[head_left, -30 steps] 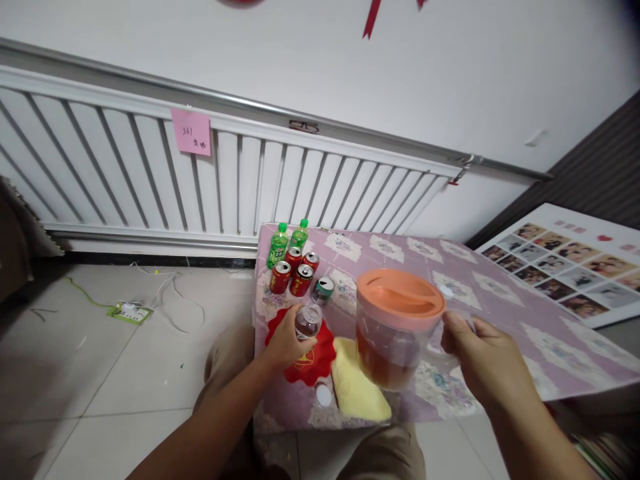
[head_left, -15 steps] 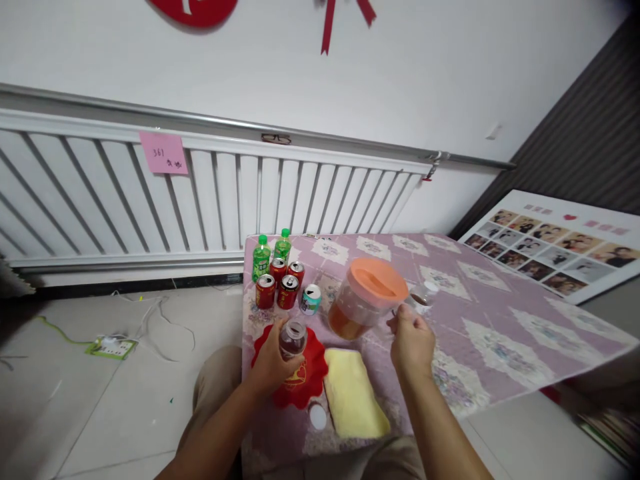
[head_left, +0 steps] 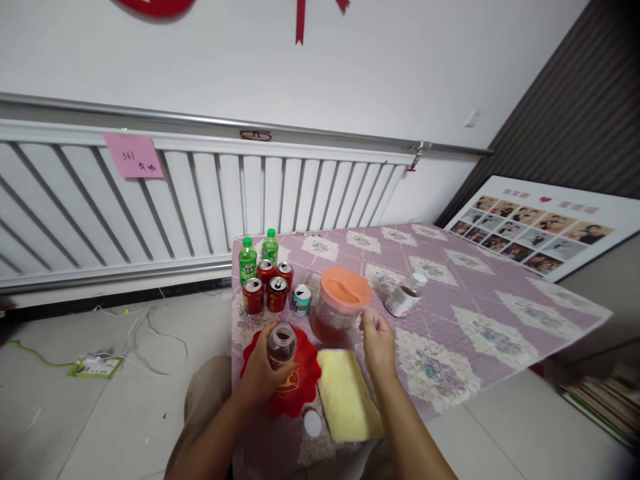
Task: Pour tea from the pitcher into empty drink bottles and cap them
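My left hand (head_left: 261, 373) is wrapped round an uncapped clear bottle (head_left: 282, 343) with dark liquid in it, above a red scalloped mat (head_left: 306, 390). The fingers of my right hand (head_left: 379, 345) are closed on the handle of a clear pitcher (head_left: 334, 325). Amber-brown liquid shows inside the pitcher, and an orange lid (head_left: 345, 291) covers its top. It stands almost upright; whether its base touches the tablecloth I cannot tell. A white cap (head_left: 313, 423) lies at the mat's near edge, beside a folded yellow cloth (head_left: 346, 395).
Several drink cans (head_left: 277, 294), a teal can (head_left: 301, 301) and two green bottles (head_left: 247, 262) crowd the table's left side. Right of the pitcher, a white-capped bottle (head_left: 404, 297) stands on the patterned tablecloth (head_left: 443, 370). A radiator (head_left: 200, 200) lines the wall behind.
My right hand has brought the pitcher lower and to the left, and its tilt has lessened. The white-capped bottle behind it is now in full view. My left hand still holds its bottle.
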Motion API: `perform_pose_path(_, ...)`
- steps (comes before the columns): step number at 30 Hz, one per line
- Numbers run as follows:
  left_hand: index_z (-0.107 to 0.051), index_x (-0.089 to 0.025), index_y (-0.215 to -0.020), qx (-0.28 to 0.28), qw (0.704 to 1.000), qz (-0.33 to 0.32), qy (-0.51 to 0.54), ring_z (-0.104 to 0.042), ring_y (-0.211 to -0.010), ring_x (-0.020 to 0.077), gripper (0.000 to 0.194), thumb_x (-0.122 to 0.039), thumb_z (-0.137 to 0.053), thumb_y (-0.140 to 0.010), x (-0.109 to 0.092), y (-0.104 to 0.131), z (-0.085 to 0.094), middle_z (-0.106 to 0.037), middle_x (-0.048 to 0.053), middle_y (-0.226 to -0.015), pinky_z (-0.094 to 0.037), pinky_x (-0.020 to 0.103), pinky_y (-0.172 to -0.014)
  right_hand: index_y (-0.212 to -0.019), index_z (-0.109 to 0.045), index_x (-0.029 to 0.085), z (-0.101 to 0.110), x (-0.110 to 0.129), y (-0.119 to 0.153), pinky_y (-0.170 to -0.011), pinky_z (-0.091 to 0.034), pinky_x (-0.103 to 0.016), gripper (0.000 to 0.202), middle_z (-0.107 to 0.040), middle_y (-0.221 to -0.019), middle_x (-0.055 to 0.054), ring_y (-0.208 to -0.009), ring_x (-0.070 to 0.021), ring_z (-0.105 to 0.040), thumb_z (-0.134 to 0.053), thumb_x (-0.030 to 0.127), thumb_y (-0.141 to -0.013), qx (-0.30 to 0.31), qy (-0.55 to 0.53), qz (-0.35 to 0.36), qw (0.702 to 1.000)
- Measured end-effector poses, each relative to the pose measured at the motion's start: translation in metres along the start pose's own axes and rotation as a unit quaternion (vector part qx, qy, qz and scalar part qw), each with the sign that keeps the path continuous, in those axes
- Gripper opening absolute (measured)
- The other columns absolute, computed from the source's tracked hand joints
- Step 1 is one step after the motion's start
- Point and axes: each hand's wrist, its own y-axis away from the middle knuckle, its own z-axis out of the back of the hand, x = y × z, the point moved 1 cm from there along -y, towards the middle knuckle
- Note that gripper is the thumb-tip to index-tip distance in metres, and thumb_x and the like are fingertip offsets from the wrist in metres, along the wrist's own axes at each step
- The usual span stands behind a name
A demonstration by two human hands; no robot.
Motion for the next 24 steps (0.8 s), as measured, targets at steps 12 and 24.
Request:
perform_pose_path(12, -0.039, -0.02, -0.136, -0.009, 1.0, -0.012, -0.003, -0.059, -0.123, 0.0249, 0.075, -0.021, -0.073, -0.069, -0.002, 0.0, 0.0, -0.057, 0.012, -0.134, -0.044, 0.042, -0.109, -0.092, -0.062, 0.021, 0.022, -0.046, 0.095, -0.078, -0.049, -0.036, 0.028, -0.07, -0.089, -0.008, -0.085, -0.0238, -0.064, -0.054, 0.047, -0.085, 0.037, 0.104, 0.063, 0.992)
perform_pose_path(24, -0.043, -0.02, -0.132, -0.042, 0.999, -0.015, -0.009, -0.061, -0.119, 0.0269, 0.074, -0.025, -0.077, -0.067, -0.01, 0.004, -0.001, -0.061, 0.012, -0.129, -0.046, 0.044, -0.105, -0.094, -0.068, 0.022, 0.012, -0.058, 0.111, -0.083, -0.043, -0.037, 0.02, -0.071, -0.098, -0.008, -0.092, -0.0245, -0.063, -0.051, 0.03, -0.088, 0.143, 0.272, 0.156, 0.939)
